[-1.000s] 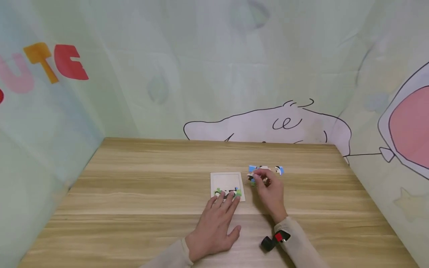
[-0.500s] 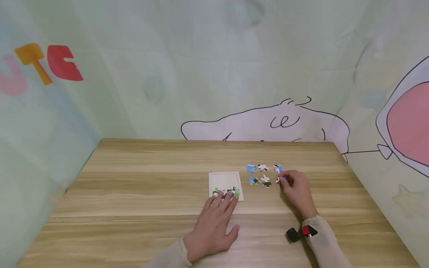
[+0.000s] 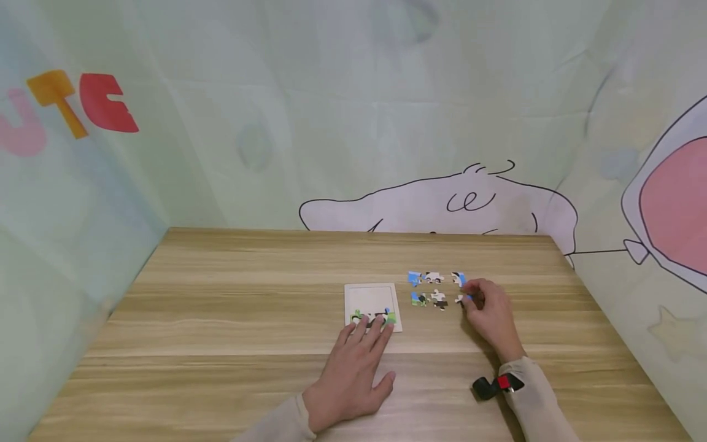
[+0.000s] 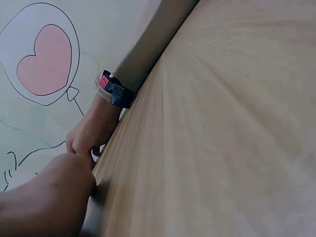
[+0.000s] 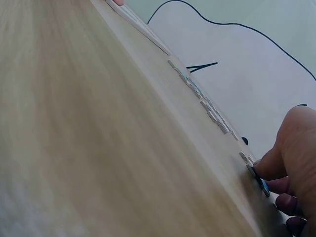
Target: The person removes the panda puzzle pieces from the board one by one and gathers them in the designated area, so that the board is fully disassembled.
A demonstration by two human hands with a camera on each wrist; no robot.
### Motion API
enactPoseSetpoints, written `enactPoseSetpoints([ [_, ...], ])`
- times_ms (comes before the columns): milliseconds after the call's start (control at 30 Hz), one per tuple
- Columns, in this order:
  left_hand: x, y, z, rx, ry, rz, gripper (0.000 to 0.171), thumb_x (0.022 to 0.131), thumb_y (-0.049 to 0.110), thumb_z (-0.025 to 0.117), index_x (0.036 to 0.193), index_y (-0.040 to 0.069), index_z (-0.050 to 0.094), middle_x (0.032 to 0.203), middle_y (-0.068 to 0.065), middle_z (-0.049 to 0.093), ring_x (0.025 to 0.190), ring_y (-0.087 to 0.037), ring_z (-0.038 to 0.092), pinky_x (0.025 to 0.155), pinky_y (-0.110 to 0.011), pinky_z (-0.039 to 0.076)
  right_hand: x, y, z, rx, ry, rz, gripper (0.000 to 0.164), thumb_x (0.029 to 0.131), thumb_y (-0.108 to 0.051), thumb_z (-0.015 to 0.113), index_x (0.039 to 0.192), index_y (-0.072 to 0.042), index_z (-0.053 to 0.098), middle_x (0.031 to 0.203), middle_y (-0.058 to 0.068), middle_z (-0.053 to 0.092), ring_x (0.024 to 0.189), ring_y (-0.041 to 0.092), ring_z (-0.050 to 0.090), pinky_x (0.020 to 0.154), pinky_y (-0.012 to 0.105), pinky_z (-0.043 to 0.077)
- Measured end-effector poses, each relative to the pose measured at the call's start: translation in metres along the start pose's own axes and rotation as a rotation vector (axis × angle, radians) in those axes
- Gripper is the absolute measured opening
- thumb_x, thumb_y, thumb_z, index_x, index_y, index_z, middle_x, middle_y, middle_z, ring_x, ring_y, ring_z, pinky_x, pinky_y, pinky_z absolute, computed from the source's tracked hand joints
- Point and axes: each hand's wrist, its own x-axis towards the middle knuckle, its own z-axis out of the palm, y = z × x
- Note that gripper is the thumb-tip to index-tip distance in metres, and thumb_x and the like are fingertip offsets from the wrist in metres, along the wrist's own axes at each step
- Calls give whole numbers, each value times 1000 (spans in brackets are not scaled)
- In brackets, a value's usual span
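On the pale wood-grain desk (image 3: 232, 319), the left hand (image 3: 353, 374) lies flat, palm down, its straight fingers (image 3: 369, 326) spread over the near edge of a small white square puzzle tray (image 3: 371, 296). It grips nothing; the fingertips rest on the row of green-and-black puzzle pieces (image 3: 375, 317) already seated along the tray's near side, which looks like a way of pinning the tray so it does not slide.

Just right of the tray lie the loose blue, white and black jigsaw pieces (image 3: 432, 287), spread face up in two short rows and set apart from one another, so each can be read and picked singly.

At the right end of those rows is the right hand (image 3: 491, 316), its fingers (image 5: 276, 165) curled down and pinching a small blue-edged jigsaw piece (image 5: 260, 183) at the desk surface; the right wrist view shows the piece nipped between thumb and fingertip, tilted on its edge rather than lying flat. Whether it has cleared the desk cannot be told. A black-and-red wrist strap (image 3: 490, 385) sits on that forearm, over a beige sleeve.
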Motion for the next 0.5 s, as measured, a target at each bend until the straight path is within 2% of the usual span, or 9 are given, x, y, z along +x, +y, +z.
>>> enactPoseSetpoints([
  [133, -1, -1, 0, 7, 3, -3, 77, 102, 54, 53, 165, 11, 43, 170, -11, 47, 157, -36, 46, 124, -52, 40, -3, -4, 3, 78, 84, -20, 23, 90, 3, 69, 112, 0, 73, 102, 17, 73, 89, 22, 60, 82, 27, 42],
  [200, -2, -1, 0, 4, -2, -7, 77, 102, 54, 53, 165, 11, 43, 170, -12, 46, 157, -36, 46, 124, -53, 40, -5, -10, 8, 157, 146, -66, 23, 89, 8, 69, 111, 1, 74, 97, 17, 73, 84, 14, 59, 76, 21, 42],
  [267, -3, 0, 0, -2, -8, -13, 77, 102, 53, 52, 165, 11, 42, 171, -12, 45, 158, -37, 44, 125, -53, 39, -8, -20, 16, 229, 167, -136, 23, 89, 11, 69, 108, 1, 76, 91, 15, 73, 78, 7, 56, 70, 17, 42],
  [367, -5, 4, -1, 6, -6, -21, 77, 103, 53, 50, 166, 10, 41, 172, -12, 43, 157, -35, 45, 123, -52, 40, -15, -47, 32, 335, 78, -232, 21, 93, 11, 68, 109, 0, 78, 94, 16, 77, 79, 0, 57, 70, 15, 47],
  [500, -5, 9, -1, 67, 38, -25, 75, 102, 53, 50, 163, 10, 46, 171, -10, 46, 150, -31, 51, 113, -46, 43, -19, -91, 52, 369, -168, -265, 21, 103, -2, 64, 117, -5, 80, 107, 13, 81, 84, 2, 62, 77, 20, 54],
])
